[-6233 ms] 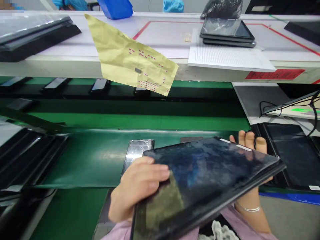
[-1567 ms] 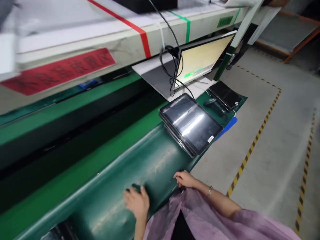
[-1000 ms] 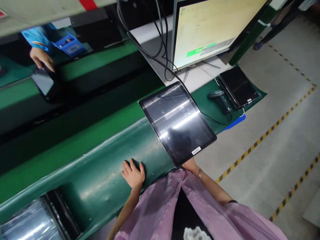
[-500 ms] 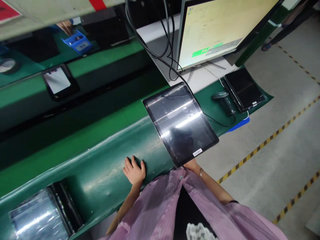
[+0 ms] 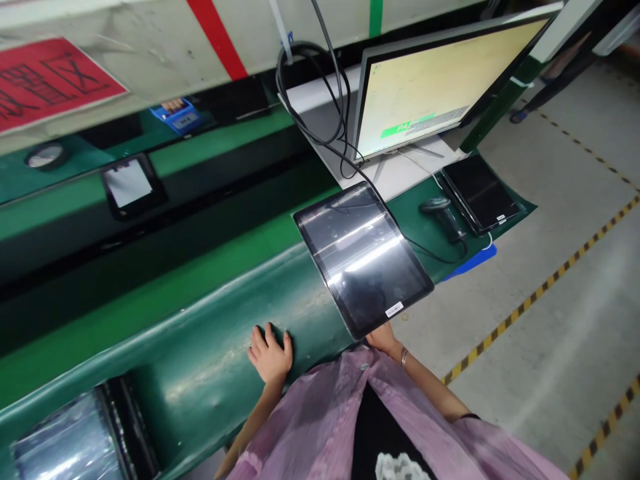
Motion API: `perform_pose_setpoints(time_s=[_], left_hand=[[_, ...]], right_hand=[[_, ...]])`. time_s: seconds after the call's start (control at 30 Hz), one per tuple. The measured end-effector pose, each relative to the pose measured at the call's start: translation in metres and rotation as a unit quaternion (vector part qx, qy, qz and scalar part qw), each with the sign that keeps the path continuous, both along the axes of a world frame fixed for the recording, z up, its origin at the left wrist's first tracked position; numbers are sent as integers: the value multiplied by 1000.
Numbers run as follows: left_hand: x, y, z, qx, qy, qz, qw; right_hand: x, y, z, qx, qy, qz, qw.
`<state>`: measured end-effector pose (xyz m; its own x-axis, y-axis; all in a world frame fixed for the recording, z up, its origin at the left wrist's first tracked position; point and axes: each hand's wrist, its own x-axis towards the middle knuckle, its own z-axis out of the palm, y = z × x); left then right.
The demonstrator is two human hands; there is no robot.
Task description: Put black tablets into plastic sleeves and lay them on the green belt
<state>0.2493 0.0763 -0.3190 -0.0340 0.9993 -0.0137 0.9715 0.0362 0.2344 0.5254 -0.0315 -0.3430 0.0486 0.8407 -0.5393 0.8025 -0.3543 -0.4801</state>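
My left hand (image 5: 273,355) lies palm down on the green work mat (image 5: 235,347), fingers spread and holding nothing. A black glossy tablet (image 5: 365,257) with a small white label on its near edge is in front of me. It is tilted over the mat, and one corner juts past the bench edge. My right hand (image 5: 384,337) is at the tablet's near edge and supports it from below; the tablet hides its fingers. Ceiling lights reflect in the glass.
Rightward lie a handheld barcode scanner (image 5: 443,217) and a stack of dark tablets (image 5: 483,193). Behind them stands a monitor (image 5: 450,80) with a green bar. Film-wrapped panels (image 5: 70,440) lie at the lower left. Across the channel are another tablet (image 5: 131,183) and a blue bin (image 5: 179,117) with a co-worker's fingers.
My view has tilted up slightly, so the scene sits lower and more of the red sign shows. The co-worker's hand has moved to the blue bin. My hands keep their places.
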Motion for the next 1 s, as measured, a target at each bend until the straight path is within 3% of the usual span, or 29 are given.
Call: perform_pose_setpoints(time_s=[0.4, 0.7, 0.8, 0.87, 0.93, 1.0], left_hand=[[2, 1, 6, 2, 27, 4, 1000], [-1, 2, 8, 9, 85, -8, 996], [-5, 2, 4, 17, 115, -12, 993], [-8, 2, 1, 28, 131, -18, 991], [-8, 4, -1, 43, 145, -18, 988], [-7, 6, -2, 62, 157, -8, 986]], right_hand=[[1, 4, 15, 11, -11, 16, 1000], [12, 23, 49, 13, 30, -34, 999], [49, 26, 76, 22, 32, -77, 996], [89, 26, 105, 57, 8, -127, 990], [132, 30, 146, 126, -25, -193, 973], [165, 45, 199, 222, -51, -253, 940]])
